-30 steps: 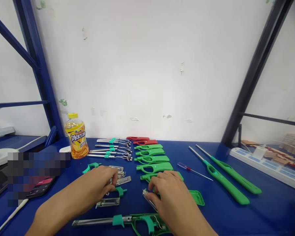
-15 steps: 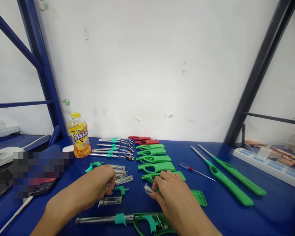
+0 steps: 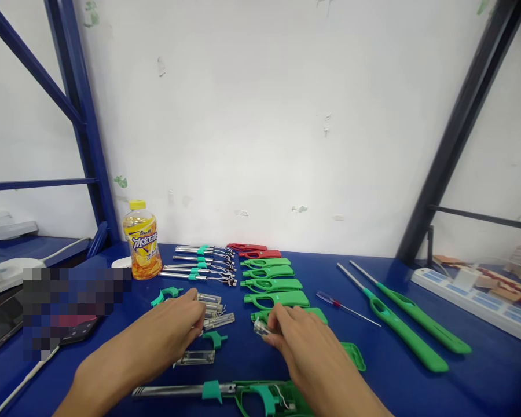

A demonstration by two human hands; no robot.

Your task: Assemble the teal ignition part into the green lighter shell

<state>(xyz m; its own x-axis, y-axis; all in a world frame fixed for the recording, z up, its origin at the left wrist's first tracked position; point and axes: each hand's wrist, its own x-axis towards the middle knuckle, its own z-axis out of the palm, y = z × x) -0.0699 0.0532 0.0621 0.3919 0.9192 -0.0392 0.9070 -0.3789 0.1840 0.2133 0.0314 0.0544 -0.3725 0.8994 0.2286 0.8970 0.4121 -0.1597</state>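
My right hand [image 3: 304, 347] pinches a small clear gas cartridge [image 3: 260, 328] just in front of the row of green lighter shells [image 3: 271, 284]. My left hand [image 3: 167, 336] lies curled over a heap of clear cartridges [image 3: 215, 310], its fingertips touching them; whether it grips one I cannot make out. Between and below the hands a half-built lighter [image 3: 226, 392] with a metal tube and open green body lies on the blue table [image 3: 395, 376]. A loose cartridge [image 3: 195, 358] and a teal trigger piece [image 3: 212, 339] lie near my left hand.
Metal tube assemblies [image 3: 197, 263] and two red shells [image 3: 254, 250] lie at the back. Two finished green lighters [image 3: 399, 327], a small screwdriver [image 3: 345, 306] and a power strip [image 3: 473, 304] are at right. An orange drink bottle [image 3: 142, 240] and a phone [image 3: 0, 327] stand left.
My right hand has drawn the clear cartridge up and away from the near edge, towards the green shells. My left hand has stayed on the cartridge heap. The view tilted slightly.
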